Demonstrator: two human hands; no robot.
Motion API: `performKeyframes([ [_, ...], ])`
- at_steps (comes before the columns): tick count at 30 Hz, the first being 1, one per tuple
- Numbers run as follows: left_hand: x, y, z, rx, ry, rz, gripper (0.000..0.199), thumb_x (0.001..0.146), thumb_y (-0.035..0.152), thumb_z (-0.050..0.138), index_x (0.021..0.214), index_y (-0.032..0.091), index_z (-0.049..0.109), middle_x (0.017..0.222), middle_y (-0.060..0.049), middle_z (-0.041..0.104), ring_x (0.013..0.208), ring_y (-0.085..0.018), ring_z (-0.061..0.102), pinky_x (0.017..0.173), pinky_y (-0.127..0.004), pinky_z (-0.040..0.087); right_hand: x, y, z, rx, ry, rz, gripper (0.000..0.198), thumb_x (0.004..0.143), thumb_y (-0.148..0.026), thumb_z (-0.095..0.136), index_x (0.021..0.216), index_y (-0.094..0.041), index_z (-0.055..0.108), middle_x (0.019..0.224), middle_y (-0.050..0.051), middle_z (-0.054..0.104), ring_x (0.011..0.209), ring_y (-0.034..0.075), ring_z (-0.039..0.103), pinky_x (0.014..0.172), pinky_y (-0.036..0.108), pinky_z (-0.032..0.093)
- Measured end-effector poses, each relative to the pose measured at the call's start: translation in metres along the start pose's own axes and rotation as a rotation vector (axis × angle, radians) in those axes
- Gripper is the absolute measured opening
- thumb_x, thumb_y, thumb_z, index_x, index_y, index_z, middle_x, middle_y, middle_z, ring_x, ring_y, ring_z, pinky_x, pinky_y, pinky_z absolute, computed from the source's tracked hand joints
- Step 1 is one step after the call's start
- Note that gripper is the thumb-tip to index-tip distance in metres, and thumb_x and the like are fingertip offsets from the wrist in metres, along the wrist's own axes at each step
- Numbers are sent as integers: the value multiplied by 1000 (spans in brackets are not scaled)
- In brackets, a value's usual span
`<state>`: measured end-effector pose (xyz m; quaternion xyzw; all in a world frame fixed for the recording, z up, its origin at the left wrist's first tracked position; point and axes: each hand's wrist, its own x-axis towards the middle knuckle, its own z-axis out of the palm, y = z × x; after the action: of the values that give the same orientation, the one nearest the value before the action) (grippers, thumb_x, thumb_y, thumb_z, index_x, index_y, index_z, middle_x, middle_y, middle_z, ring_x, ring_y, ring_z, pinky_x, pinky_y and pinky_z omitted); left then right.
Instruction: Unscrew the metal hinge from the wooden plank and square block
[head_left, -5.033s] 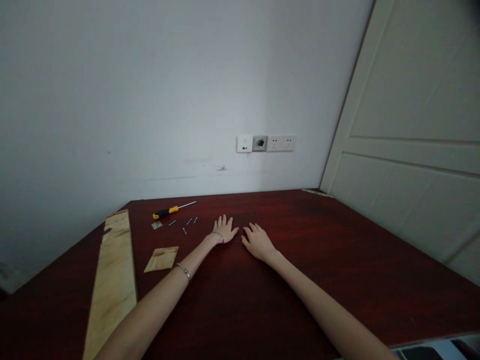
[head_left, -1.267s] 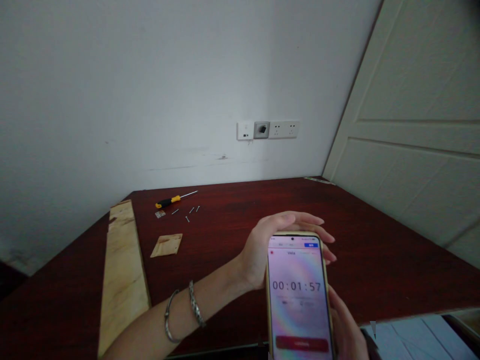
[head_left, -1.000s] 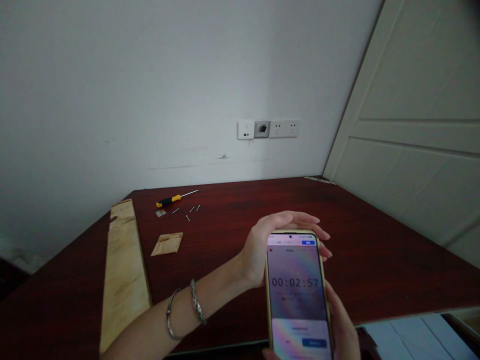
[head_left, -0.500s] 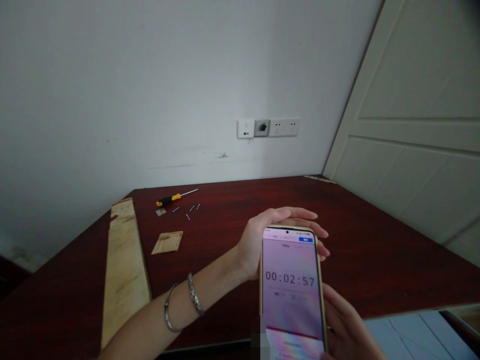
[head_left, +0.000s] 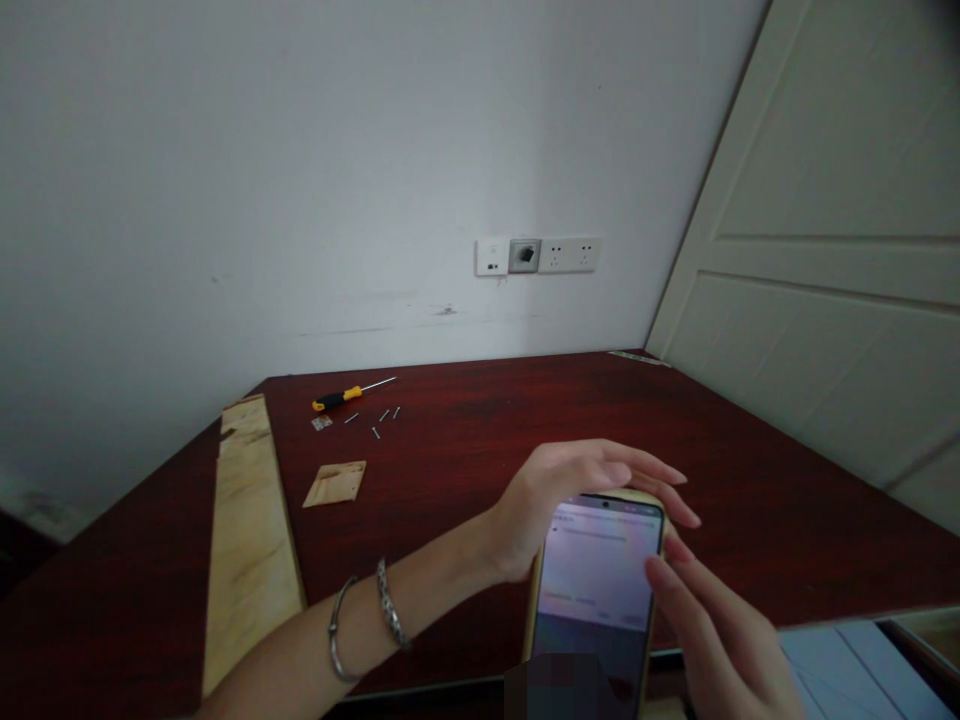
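A smartphone (head_left: 600,570) in a yellowish case is upright near the table's front edge, its lit screen facing me. My left hand (head_left: 559,500) is closed around its upper left side, with the fingers reaching over the top edge. Two silver bracelets (head_left: 388,605) circle the left wrist. At the phone's right edge is my right hand (head_left: 724,620), fingers stretched out and one fingertip at the edge of the screen. A blurred patch covers the phone's lower end.
On the dark red table (head_left: 465,440) lie a long wooden board (head_left: 251,540), a small wood piece (head_left: 335,484), a yellow-and-black screwdriver (head_left: 349,396), several screws (head_left: 376,433) and a small metal piece (head_left: 322,424). Wall sockets (head_left: 555,255) are behind; a white panel (head_left: 825,280) stands right.
The phone has shifted right and slightly down, and its screen has changed from a timer display to a pop-up panel. My right hand has come up along its right side.
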<state>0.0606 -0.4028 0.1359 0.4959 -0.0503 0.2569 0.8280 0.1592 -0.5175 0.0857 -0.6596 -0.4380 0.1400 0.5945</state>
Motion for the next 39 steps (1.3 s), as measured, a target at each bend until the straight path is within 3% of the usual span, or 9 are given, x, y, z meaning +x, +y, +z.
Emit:
performKeyframes([
  [4, -1, 0, 1, 33, 23, 3, 30, 78, 30, 55, 96, 9, 66, 86, -12, 67, 78, -18, 63, 75, -30, 45, 7, 9, -2, -64, -122, -13, 35, 78, -51, 57, 83, -20, 73, 68, 4, 71, 59, 20, 65, 48, 24, 53],
  [10, 0, 4, -3, -21, -15, -17, 33, 78, 32, 54, 99, 10, 64, 88, -12, 66, 74, -20, 64, 72, -33, 48, -3, 27, -9, 35, -68, -78, 31, 76, -47, 59, 97, -28, 72, 95, 5, 74, 92, 28, 68, 64, 31, 59],
  [16, 0, 11, -6, -70, 36, -37, 33, 78, 33, 52, 99, 10, 62, 87, -13, 66, 74, -24, 65, 71, -36, 49, 5, 18, -11, 193, -408, -56, 41, 78, -39, 60, 116, -26, 66, 90, 8, 75, 78, 26, 72, 58, 32, 60],
  [24, 2, 10, -6, -70, 19, -33, 34, 78, 33, 52, 100, 9, 62, 88, -13, 66, 75, -24, 66, 70, -37, 49, 5, 16, -12, 179, -313, -60, 37, 74, -39, 65, 108, -26, 69, 87, 8, 75, 84, 28, 71, 60, 33, 60],
  [28, 2, 11, -10, -36, 81, -6, 34, 78, 32, 53, 100, 9, 62, 88, -13, 66, 74, -24, 66, 69, -35, 49, -11, 26, 4, 264, -312, -87, 55, 76, -39, 62, 128, -25, 50, 106, 13, 70, 92, 29, 69, 67, 38, 60],
  [30, 3, 8, -13, -15, 138, 18, 33, 77, 32, 54, 99, 9, 62, 89, -13, 66, 74, -24, 66, 67, -34, 49, -22, 28, 18, 273, -211, -48, 61, 80, -41, 59, 134, -25, 35, 118, 16, 64, 99, 28, 67, 70, 39, 59],
  [33, 5, -1, -17, 4, 219, 39, 32, 76, 32, 54, 97, 9, 63, 88, -13, 66, 73, -23, 66, 65, -33, 48, -32, 29, 37, 65, -86, 8, 80, 70, -49, 65, 135, -18, 29, 121, 21, 57, 101, 34, 63, 69, 44, 58],
  [35, 6, -10, -18, 19, 264, 53, 30, 75, 31, 54, 94, 9, 63, 88, -12, 66, 72, -23, 65, 65, -33, 48, -32, 31, 43, -103, -26, -39, 88, 65, -53, 68, 134, -14, 30, 118, 22, 53, 101, 38, 60, 70, 49, 56],
  [39, 6, -22, -19, 41, 312, 69, 28, 75, 29, 54, 92, 10, 64, 88, -12, 66, 72, -22, 65, 67, -34, 48, -26, 37, 42, -286, 37, -187, 85, 69, -54, 65, 134, -12, 31, 111, 20, 49, 99, 37, 56, 69, 52, 53],
])
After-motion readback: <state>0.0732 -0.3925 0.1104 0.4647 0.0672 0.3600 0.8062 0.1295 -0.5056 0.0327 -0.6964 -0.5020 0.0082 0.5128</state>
